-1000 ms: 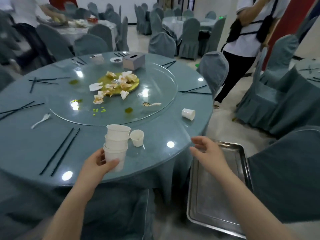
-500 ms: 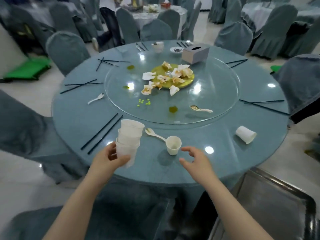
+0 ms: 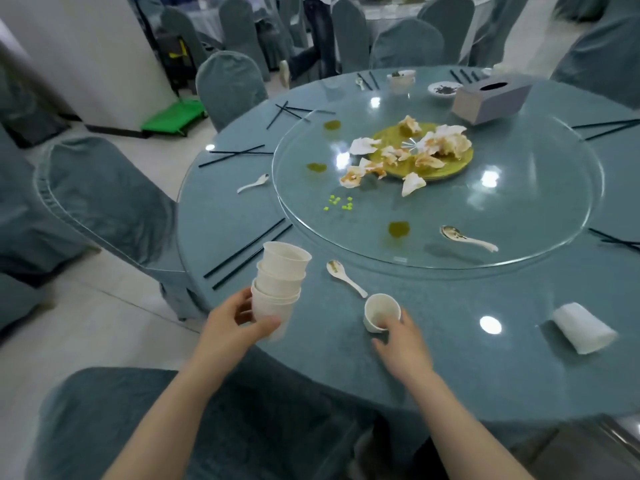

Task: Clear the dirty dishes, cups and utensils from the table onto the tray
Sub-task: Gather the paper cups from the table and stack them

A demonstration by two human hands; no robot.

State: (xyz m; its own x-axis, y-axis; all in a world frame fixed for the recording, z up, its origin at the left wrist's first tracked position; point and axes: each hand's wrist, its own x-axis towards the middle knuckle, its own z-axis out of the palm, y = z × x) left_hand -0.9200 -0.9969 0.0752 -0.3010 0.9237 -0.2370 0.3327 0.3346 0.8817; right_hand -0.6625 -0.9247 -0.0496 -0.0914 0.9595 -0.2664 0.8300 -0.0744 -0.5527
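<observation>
A stack of white cups [image 3: 278,285] is gripped by the left hand [image 3: 239,325] above the near edge of the round table [image 3: 450,341]. Just to its right, a single cup [image 3: 381,311] standing on the table is clasped by the curled fingers of the right hand [image 3: 403,344]. A spoon [image 3: 344,277] lies just behind it, and a tipped cup [image 3: 583,327] farther right.

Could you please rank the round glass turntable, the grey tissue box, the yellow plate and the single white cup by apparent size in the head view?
1. Round glass turntable
2. Yellow plate
3. Grey tissue box, farther away, so unsure against the plate
4. Single white cup
</observation>
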